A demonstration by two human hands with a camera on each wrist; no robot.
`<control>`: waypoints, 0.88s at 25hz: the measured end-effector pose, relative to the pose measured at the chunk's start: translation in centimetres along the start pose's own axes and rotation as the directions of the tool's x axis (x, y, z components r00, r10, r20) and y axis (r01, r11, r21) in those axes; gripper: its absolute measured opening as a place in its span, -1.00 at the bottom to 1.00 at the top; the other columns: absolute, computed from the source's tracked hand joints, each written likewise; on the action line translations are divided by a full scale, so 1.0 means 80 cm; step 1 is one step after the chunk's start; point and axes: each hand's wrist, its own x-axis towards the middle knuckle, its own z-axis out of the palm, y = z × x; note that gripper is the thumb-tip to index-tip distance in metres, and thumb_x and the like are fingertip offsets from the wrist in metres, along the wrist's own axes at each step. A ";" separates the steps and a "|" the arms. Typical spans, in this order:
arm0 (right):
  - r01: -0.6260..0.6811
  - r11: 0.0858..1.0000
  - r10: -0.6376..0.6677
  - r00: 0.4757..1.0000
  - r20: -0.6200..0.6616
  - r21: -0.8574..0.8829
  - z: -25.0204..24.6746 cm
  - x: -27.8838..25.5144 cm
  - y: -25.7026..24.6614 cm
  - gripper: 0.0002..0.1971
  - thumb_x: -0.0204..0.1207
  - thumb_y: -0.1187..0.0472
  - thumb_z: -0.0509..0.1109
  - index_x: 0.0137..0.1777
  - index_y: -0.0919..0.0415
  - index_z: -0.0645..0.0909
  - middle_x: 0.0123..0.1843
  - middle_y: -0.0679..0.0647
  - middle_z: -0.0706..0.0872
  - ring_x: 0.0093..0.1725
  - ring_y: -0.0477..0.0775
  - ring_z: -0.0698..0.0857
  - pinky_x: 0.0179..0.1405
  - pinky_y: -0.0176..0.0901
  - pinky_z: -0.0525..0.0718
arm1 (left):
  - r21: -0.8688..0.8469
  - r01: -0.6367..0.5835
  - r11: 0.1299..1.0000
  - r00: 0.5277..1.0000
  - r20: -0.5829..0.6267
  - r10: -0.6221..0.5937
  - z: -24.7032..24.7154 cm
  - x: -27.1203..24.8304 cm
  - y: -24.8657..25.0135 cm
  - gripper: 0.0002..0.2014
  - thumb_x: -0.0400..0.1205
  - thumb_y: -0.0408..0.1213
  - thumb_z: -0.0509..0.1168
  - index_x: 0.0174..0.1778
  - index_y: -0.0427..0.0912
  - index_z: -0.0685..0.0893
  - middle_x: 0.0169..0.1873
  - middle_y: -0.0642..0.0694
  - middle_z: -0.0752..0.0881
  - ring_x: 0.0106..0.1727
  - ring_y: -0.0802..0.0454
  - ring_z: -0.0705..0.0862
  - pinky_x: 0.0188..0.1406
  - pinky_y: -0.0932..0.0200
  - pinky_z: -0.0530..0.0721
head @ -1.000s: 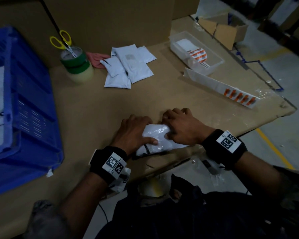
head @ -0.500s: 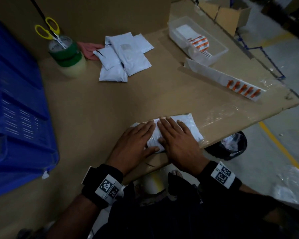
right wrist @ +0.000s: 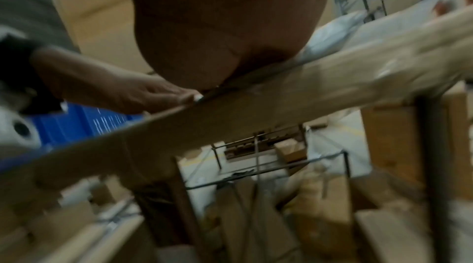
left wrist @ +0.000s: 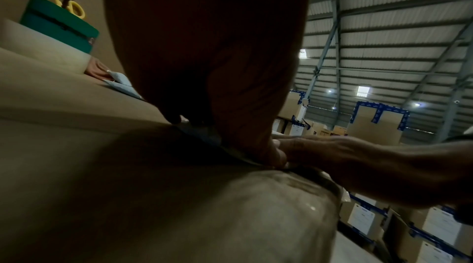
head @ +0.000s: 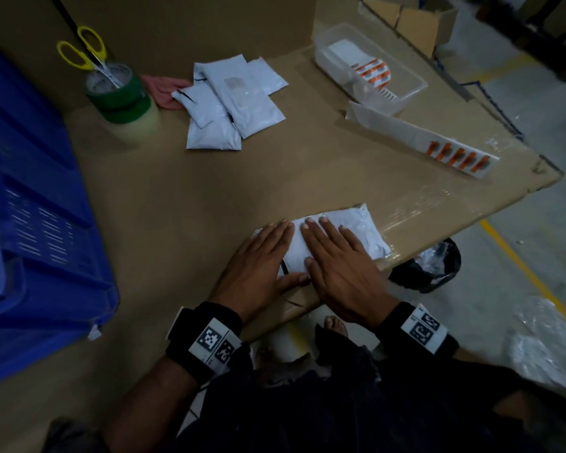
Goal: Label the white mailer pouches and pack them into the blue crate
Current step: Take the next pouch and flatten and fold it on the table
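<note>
Pressing both palms flat on one white mailer pouch [head: 356,235] at the lower centre of the frame, I keep my left hand [head: 258,266] and right hand [head: 337,266] with straight fingers, gripping nothing. The blue crate [head: 40,223] fills the left edge; other pouches [head: 232,103] lie upper centre, perhaps unlabelled.

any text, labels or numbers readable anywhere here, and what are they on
No words or numbers can be read in any view.
Wristbands: black-and-white square code markers, no letters.
Label strip: orange marks, too blurred to read.
Label roll in the clear tray: orange print, too small to read.
Mailer pouch under the hands: no print visible.
Stacked cartons in the left wrist view: white sheets, text too small to read.
</note>
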 end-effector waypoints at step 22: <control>0.005 0.996 -0.013 0.996 0.085 0.092 -0.010 0.007 0.003 -0.30 0.79 -0.18 -0.30 0.85 0.14 0.00 0.85 0.09 0.03 0.84 0.04 -0.04 0.81 0.12 0.01 | 0.067 0.083 0.994 0.991 0.096 -0.089 -0.012 0.002 -0.012 0.06 0.54 0.59 -0.03 0.80 0.04 -0.22 0.80 0.11 -0.18 0.80 -0.02 -0.14 0.73 -0.11 -0.07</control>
